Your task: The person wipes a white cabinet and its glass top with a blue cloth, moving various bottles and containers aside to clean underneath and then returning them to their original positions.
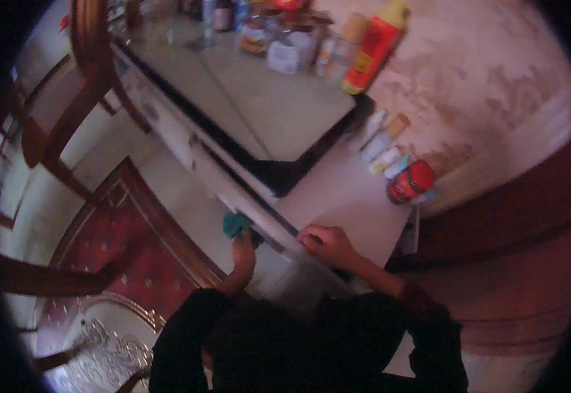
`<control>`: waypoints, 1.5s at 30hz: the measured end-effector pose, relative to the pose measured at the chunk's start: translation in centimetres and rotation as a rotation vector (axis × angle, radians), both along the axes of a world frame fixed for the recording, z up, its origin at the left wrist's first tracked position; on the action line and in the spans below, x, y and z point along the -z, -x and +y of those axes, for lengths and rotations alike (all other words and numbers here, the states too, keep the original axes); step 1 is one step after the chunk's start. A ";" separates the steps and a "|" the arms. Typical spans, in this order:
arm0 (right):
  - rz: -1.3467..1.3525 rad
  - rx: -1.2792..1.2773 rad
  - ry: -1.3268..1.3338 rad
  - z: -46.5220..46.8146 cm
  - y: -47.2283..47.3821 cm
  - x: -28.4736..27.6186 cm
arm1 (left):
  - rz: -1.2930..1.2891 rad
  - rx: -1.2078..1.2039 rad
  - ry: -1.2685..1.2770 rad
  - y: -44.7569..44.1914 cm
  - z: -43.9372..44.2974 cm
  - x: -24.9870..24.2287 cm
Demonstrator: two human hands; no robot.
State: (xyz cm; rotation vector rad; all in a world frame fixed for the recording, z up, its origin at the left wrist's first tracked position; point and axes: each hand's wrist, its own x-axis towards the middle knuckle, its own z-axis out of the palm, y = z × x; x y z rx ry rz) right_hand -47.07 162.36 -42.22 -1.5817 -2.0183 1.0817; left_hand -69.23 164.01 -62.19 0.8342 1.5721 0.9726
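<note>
My left hand (244, 251) is shut on a green cloth (236, 224), which it holds against the outer front of a white drawer (265, 223). The drawer stands slightly out from a white cabinet with a light top. My right hand (327, 243) rests at the drawer's upper edge near the corner of the top, its fingers curled; whether they grip the edge is unclear. Blur hides the fingertips of both hands.
A glass-like panel with a black border (285, 179) covers part of the top. Bottles, jars and a red-lidded jar (409, 182) line the wall side. A red patterned rug (133, 245) and wooden chairs (64, 127) lie to the left.
</note>
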 end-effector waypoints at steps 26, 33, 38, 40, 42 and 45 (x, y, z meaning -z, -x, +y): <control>0.707 0.774 -0.183 4.1 -6.4 1.0 | 0.868 0.903 -0.639 -12.3 8.3 -20.8; 0.209 0.690 -0.694 10.8 -7.9 -0.3 | 1.183 1.119 -0.907 -14.1 9.9 -21.0; -0.035 0.660 -1.020 15.0 -7.7 -5.2 | 1.090 1.065 -1.111 -13.7 7.6 -20.4; -0.126 0.691 -1.067 16.1 -6.9 -6.6 | 1.035 1.032 -1.159 -13.7 7.2 -20.3; -0.203 0.728 -1.114 16.9 -6.3 -7.5 | 1.001 0.984 -1.197 -13.8 7.1 -20.3; -0.305 0.739 -0.837 17.5 -6.7 -8.0 | 0.967 0.956 -1.159 -13.5 7.0 -20.6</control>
